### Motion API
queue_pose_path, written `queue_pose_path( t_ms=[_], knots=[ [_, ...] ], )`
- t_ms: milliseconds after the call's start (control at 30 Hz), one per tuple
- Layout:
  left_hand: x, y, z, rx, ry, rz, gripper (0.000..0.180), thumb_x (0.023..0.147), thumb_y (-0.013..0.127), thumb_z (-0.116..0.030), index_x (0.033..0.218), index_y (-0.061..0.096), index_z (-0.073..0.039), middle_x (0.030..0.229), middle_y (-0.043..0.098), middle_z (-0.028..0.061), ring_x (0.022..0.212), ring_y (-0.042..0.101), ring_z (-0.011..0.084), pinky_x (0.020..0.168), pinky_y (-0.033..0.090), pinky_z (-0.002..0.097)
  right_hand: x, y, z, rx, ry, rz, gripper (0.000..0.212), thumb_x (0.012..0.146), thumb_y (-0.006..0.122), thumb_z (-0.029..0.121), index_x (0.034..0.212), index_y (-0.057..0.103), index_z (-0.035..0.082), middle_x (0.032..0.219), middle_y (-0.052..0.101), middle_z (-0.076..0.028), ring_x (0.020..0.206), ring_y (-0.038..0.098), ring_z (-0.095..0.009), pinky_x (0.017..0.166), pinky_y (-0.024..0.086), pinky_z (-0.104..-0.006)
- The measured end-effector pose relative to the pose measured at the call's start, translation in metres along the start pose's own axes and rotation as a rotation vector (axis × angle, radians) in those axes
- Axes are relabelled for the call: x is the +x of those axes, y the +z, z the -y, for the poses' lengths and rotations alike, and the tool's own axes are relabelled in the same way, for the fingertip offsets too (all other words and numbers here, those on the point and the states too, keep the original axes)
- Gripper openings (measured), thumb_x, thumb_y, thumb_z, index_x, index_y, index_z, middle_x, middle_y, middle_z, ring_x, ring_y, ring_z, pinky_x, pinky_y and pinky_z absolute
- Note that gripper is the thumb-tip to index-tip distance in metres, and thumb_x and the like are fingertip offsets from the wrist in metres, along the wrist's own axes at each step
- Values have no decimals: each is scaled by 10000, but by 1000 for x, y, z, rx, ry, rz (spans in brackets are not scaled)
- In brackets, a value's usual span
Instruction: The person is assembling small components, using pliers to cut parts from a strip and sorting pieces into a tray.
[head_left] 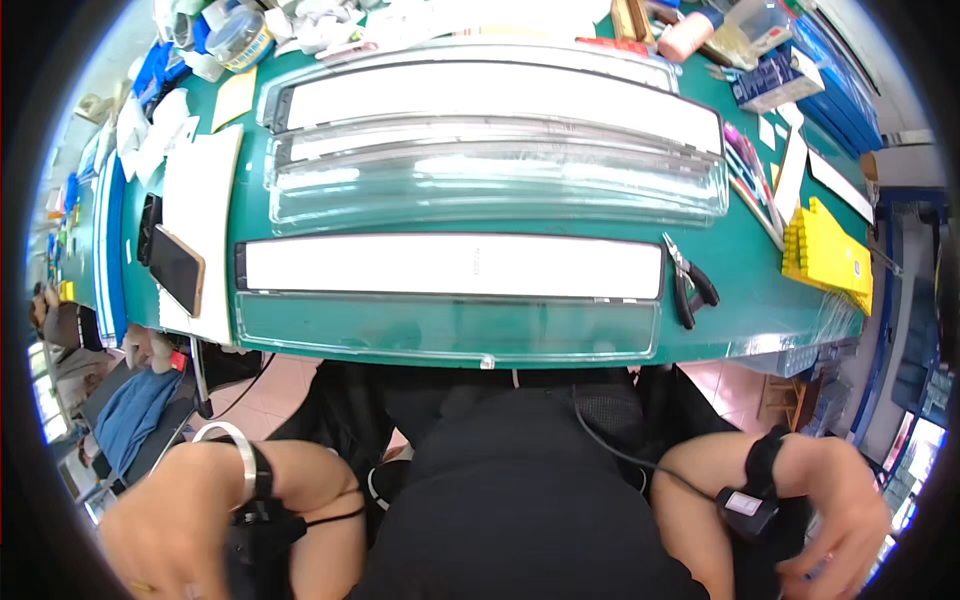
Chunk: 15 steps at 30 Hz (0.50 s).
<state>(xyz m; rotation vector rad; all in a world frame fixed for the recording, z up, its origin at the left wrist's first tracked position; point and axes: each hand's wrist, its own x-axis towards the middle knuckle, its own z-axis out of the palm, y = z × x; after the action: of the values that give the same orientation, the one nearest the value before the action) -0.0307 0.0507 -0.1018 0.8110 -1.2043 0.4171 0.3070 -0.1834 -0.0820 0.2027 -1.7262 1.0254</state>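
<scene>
My left hand (pixel 165 520) is at the lower left, away from the table; its fingers are blurred and partly cut off by the picture's edge. On the opposite side my right hand (pixel 845 510) hangs low beside my body, loosely curved with its fingers apart and no object visible in it. Both wrists wear dark straps with small boxes. Ahead of me, at the front of the green table (pixel 710 345), lies a long white panel with a dark edge (pixel 455 265) in a clear plastic tray (pixel 450 325). Black-handled pliers (pixel 688 285) lie at its right end.
Farther back, another white panel (pixel 500 100) rests on clear trays (pixel 490 190). A phone (pixel 178 270) lies on white sheets (pixel 200 200) at left. Yellow plastic pieces (pixel 825 255) and a blue-and-white box (pixel 778 82) stand at right. A jar (pixel 240 40) is among clutter behind.
</scene>
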Motion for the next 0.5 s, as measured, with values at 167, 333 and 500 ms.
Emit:
queue_pose_path(
  t_ms=[167,333,500],
  knots=[
    [-41,2,27,60,-204,85,331,1083,431,-242,899,670,-106,746,552,-42,653,574,79,577,391,224,-11,12,-15,-23,124,204,197,977,528,107,791,590,127,726,516,63,654,538,-52,507,338,-198],
    [-48,37,-22,7,-468,514,162,1003,588,-55,930,696,40,883,681,96,801,678,209,728,544,328,-18,-9,-24,-58,135,170,174,983,547,114,840,643,91,717,531,55,643,545,-59,503,346,-210],
    [-35,1,-20,408,-122,-84,250,1002,531,-140,824,695,-79,768,627,-20,680,618,70,617,417,191,-20,-14,-55,84,31,-359,176,872,612,11,777,723,-88,650,608,-161,524,568,-215,473,380,-304]
  ],
)
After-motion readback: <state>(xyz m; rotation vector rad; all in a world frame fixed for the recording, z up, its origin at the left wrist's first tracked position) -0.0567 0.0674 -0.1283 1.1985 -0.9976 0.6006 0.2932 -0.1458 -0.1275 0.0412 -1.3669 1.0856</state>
